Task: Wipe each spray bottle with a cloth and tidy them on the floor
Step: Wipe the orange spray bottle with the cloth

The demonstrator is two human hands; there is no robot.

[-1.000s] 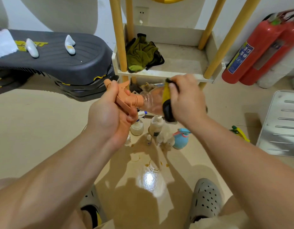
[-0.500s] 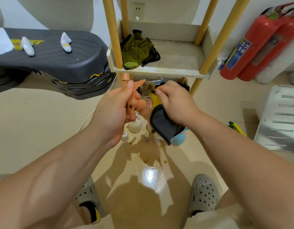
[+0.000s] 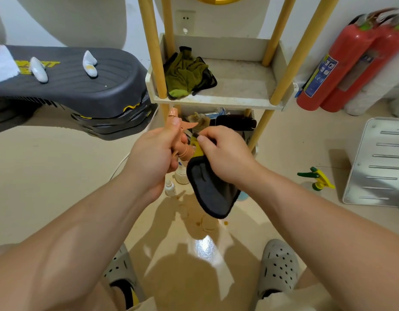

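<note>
Two hands meet mid-air before the shelf (image 3: 216,101). The left hand (image 3: 153,158) grips the spray bottle (image 3: 185,151) by its orange trigger head. The right hand (image 3: 225,153) pinches the dark cloth (image 3: 213,194) against it, the cloth's free end hanging.

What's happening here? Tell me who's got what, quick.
A person is wiping a spray bottle. The left hand grips its peach spray head, while the right hand pinches a dark cloth with a yellow side against the bottle's body, which the cloth mostly hides. Several small bottles stand on the floor just below the hands, and a green-and-yellow sprayer sits apart to the right.
</note>
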